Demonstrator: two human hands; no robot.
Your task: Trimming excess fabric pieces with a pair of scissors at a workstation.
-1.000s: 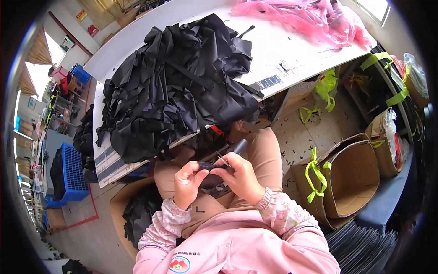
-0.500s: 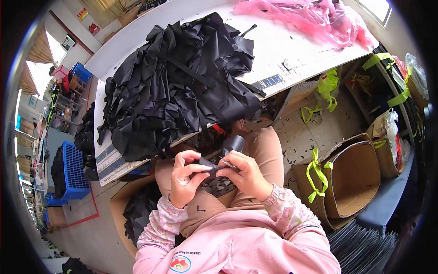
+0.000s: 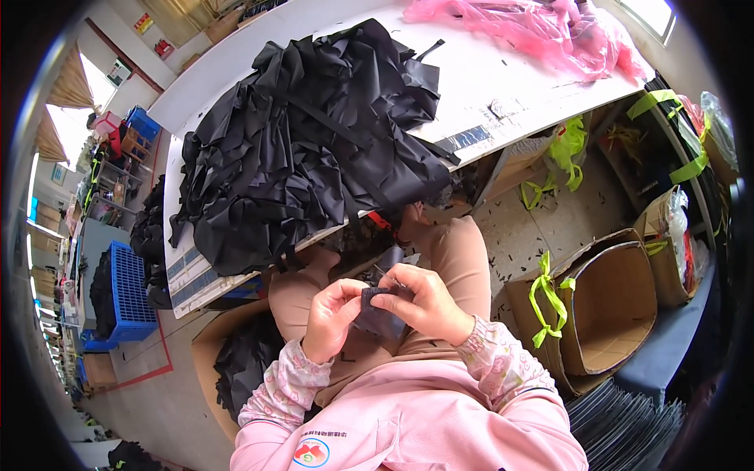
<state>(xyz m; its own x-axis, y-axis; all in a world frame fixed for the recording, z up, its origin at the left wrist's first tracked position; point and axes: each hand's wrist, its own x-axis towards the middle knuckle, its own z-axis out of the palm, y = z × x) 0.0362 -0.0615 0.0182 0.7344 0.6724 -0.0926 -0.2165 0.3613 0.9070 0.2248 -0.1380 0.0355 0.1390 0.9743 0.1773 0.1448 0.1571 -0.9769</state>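
Above my lap, a small black fabric piece [image 3: 383, 320] is stretched between my two hands. My left hand [image 3: 331, 318] pinches its left edge with thumb and fingertips. My right hand [image 3: 428, 304] grips the other side, thumb pressed on a darker folded band at the top. A thin tip sticks out by the right fingers; too little of it shows to tell its kind. Part of the black fabric rises beyond the right knuckles. Ahead, a large heap of black fabric pieces [image 3: 306, 149] lies on the white table [image 3: 487, 86] and hangs over its near edge.
Pink plastic film [image 3: 542, 35] lies at the table's far right. Open cardboard boxes [image 3: 613, 306] with a yellow-green ribbon [image 3: 547, 302] stand at my right. A box of black fabric [image 3: 247, 353] is by my left leg; a blue crate [image 3: 133, 290] stands farther left. Dark scraps litter the floor.
The black piece has been turned and spread, its folded band now facing up between the hands. My left fingers have closed in on its edge, and both hands have shifted slightly.
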